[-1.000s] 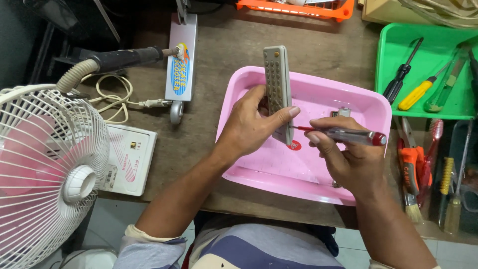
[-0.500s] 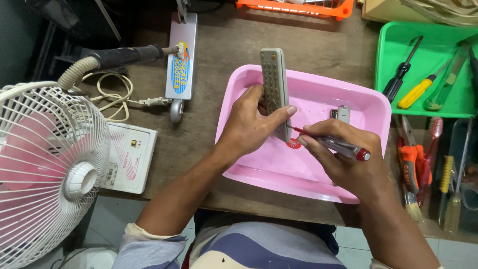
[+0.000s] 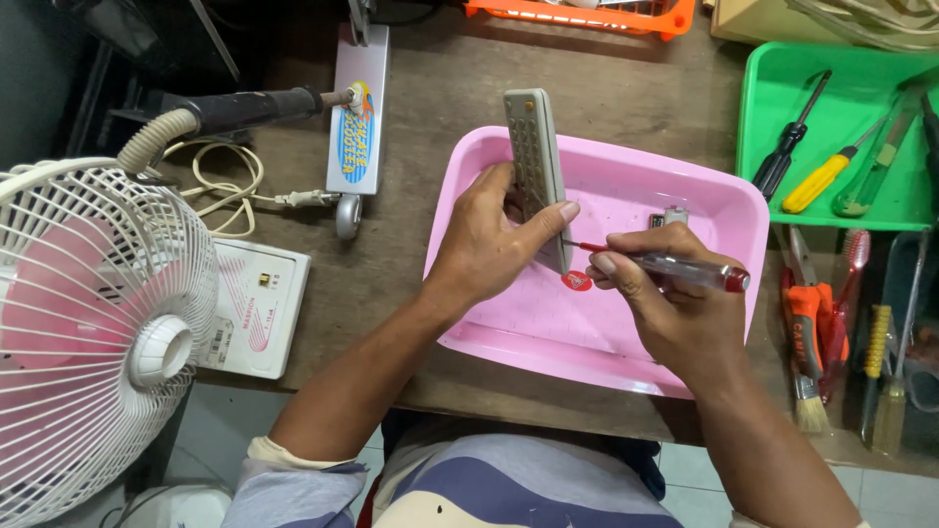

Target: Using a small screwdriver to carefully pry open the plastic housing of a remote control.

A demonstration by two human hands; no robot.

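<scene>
left hand (image 3: 489,240) wrapped around lower end of grey remote control (image 3: 536,166), thumb pressed along its right edge, remote held tilted on edge above pink tray (image 3: 704,210). right hand (image 3: 675,303) pinched on clear-handled screwdriver with red cap (image 3: 685,269), fingers curled shut around handle, red-collared tip touching remote's lower right edge just beside left thumb. small red round piece (image 3: 576,282) on tray floor directly below the two hands; small dark and metal part (image 3: 667,217) on tray just beyond right hand. tray resting on wooden bench (image 3: 440,127). left of left hand: white caged fan (image 3: 88,323), white flat box (image 3: 252,308), coiled cream cord (image 3: 220,186), dark-handled tool with ribbed hose (image 3: 235,110). right of right hand: green tray (image 3: 782,59) with black- and yellow-handled screwdrivers, orange-handled cutter (image 3: 807,323), small brush (image 3: 810,406).
</scene>
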